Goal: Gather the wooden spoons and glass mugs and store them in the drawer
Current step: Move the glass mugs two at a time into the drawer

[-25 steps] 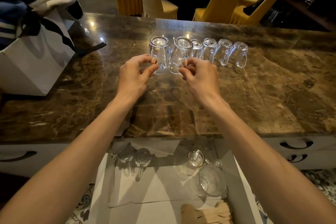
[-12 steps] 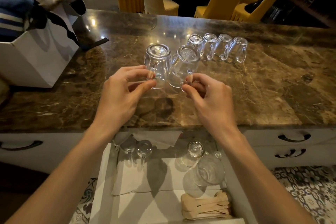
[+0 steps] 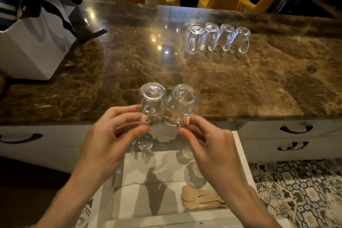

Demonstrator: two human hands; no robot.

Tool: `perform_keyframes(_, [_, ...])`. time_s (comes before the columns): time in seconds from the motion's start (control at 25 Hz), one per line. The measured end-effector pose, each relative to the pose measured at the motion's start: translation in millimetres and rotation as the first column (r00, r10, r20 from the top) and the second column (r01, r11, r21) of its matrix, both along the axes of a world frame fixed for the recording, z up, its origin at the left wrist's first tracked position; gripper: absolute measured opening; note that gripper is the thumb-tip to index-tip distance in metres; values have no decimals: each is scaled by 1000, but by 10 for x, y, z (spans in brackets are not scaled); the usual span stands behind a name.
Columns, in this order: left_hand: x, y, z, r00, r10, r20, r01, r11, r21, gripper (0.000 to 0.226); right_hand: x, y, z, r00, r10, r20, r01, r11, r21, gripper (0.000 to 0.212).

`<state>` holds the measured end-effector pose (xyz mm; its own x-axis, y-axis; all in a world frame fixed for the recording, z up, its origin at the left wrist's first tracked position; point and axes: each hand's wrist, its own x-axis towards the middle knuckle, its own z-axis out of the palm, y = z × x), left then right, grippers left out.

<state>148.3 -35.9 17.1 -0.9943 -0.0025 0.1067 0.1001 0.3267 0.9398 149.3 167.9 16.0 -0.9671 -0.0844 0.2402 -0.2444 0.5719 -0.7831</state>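
Left hand (image 3: 111,135) and right hand (image 3: 209,146) each pinch an upside-down glass mug (image 3: 152,102) by its handle, bases tilted away, above the open drawer (image 3: 240,153) holding mugs and wooden spoons (image 3: 199,200).

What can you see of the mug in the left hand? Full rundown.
The mug in the left hand is small, clear glass, empty, with a thick round base and a side handle. It is held upside down, base toward the camera, above the counter's front edge. The left hand pinches its handle between thumb and fingers. It sits close beside the right hand's mug; contact is unclear.
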Motion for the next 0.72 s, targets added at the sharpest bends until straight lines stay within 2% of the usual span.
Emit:
perform_keyframes(0.24, [341,15,-237,986,6,165,-16,998,60,23,367,62,-303,995,31,98,-27,999,-48,12])
perform_keyframes(0.4, [457,43,-442,967,0,254,-10,999,41,23,495,60,-560,973,20,231,-2,997,-76,12])
perform_keyframes(0.6, [475,57,-808,922,-8,386,15,1000,-16,18,501,66,-886,917,9,399,-17,1000,18,2])
perform_keyframes(0.72, [448,63,-998,897,-15,443,53,996,-73,15,464,75,-1018,888,-9,461,-36,995,90,9])
